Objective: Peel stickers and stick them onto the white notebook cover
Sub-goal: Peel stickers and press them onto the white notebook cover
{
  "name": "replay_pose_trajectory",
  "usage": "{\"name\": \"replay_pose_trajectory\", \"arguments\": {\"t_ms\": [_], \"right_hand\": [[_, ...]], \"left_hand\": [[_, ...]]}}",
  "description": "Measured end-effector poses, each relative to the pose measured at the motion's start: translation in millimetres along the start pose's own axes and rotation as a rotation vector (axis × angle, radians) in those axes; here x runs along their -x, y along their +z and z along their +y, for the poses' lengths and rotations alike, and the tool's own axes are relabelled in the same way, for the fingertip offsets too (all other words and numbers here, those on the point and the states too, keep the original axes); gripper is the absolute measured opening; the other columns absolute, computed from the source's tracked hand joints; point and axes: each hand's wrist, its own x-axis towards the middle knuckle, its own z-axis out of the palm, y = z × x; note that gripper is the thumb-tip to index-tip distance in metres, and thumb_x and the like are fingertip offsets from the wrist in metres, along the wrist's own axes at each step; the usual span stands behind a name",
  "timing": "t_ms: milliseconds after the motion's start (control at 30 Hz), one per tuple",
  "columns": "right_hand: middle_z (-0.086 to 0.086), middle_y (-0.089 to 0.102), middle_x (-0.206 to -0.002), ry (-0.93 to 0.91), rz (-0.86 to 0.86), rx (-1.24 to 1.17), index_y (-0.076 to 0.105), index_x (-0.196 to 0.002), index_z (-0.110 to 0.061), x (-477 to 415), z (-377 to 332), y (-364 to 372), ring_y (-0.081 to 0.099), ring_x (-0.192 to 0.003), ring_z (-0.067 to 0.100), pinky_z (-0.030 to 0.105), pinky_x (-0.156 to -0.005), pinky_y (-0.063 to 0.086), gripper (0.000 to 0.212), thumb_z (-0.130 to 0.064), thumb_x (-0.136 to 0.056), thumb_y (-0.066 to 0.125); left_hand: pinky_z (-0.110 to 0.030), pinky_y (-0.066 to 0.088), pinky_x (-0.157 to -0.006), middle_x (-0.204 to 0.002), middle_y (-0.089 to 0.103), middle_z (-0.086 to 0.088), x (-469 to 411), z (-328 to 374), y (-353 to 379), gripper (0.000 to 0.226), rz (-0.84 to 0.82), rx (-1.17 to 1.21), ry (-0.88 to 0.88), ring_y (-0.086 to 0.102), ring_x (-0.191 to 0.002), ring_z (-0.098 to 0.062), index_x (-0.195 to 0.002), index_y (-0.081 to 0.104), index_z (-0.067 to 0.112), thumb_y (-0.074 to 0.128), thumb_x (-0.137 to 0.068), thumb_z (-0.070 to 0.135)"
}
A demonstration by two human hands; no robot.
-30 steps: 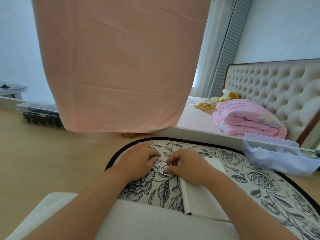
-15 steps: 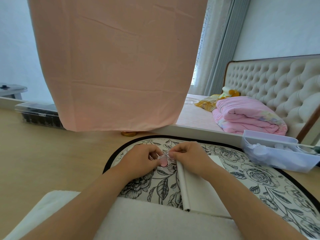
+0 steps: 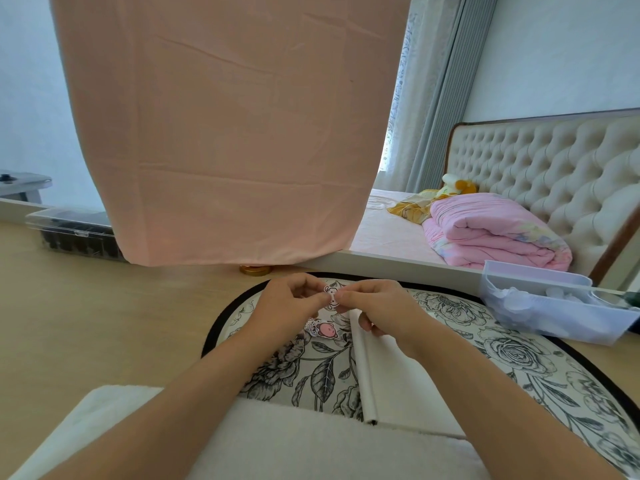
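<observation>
Head view showed, at the far left of the frame, a clear plastic box point(image 3: 74, 233) on the wooden bench point(image 3: 86, 323), and beside it a pink cloth point(image 3: 225, 133) hanging over the upper middle. In the lower centre, the left hand point(image 3: 287, 306) and the right hand point(image 3: 377, 308) met above a floral mat point(image 3: 502, 344). Both pinched one small sticker point(image 3: 331, 296) between thumb and fingertips, each grip closed on an opposite edge of it. I judged that the backing was being separated. A second sticker, pink point(image 3: 323, 329), lay on the mat just below the hands. The white notebook point(image 3: 391, 382) lay right of it, partly under the right wrist. The sticker looked thin, light and easy to crease or tear, so it should be taken by its very edge. At the right stood a translucent tray point(image 3: 540, 306).
</observation>
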Motion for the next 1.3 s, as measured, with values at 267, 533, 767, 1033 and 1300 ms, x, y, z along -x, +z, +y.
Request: {"name": "replay_pose_trajectory", "arguments": {"t_ms": [267,533,767,1033,1300], "right_hand": [[0.003,0.075,-0.077,-0.122,0.02,-0.004,0.078,-0.098,-0.015,-0.8,-0.5,-4.6,0.043,-0.045,0.009,0.016,-0.045,0.038,0.01,-0.019,-0.09,0.074],[0.003,0.078,-0.084,-0.065,-0.043,0.013,0.075,-0.1,-0.013,3.9,-0.3,-15.8,0.051,-0.051,0.013,0.019,-0.047,0.036,0.013,-0.016,-0.087,0.076],[0.005,0.079,-0.09,-0.053,-0.095,-0.036,0.077,-0.097,-0.014,16.6,4.4,-41.8,0.055,-0.054,0.012,0.021,-0.05,0.037,0.012,-0.023,-0.091,0.073],[0.004,0.077,-0.081,-0.174,0.097,0.008,0.076,-0.086,-0.009,18.6,14.3,-74.5,0.054,-0.05,0.013,0.018,-0.045,0.038,0.014,-0.017,-0.094,0.067],[-0.001,0.076,-0.074,-0.178,0.237,0.096,0.077,-0.08,-0.016,7.0,28.5,-88.1,0.056,-0.047,0.008,0.019,-0.05,0.046,0.01,-0.019,-0.086,0.071]], "left_hand": [[-0.018,0.051,-0.063,-0.079,0.074,0.002,-1.2,5.0,-0.3,0.012,-0.06,-0.016,0.01,0.059,-0.064,-0.005,-0.097,0.07,0.028,0.074,-0.087,0.021],[-0.02,0.045,-0.055,-0.081,0.072,0.008,3.0,14.8,6.1,0.015,-0.029,0.059,-0.029,0.061,-0.063,-0.006,-0.093,0.073,0.02,0.06,-0.098,0.026],[-0.027,0.053,-0.068,-0.087,0.074,-0.008,6.6,28.9,22.6,0.006,-0.109,0.002,0.005,0.06,-0.068,-0.012,-0.084,0.077,0.027,0.082,-0.081,0.024],[-0.012,0.046,-0.056,-0.087,0.074,-0.009,-14.5,50.3,60.7,0.003,-0.128,-0.08,0.039,0.055,-0.059,-0.006,-0.087,0.077,0.022,0.076,-0.085,0.02],[-0.017,0.051,-0.06,-0.076,0.076,0.007,-28.9,42.0,91.0,0.003,-0.149,-0.133,0.027,0.065,-0.064,-0.001,-0.085,0.077,0.022,0.075,-0.086,0.024]]}}
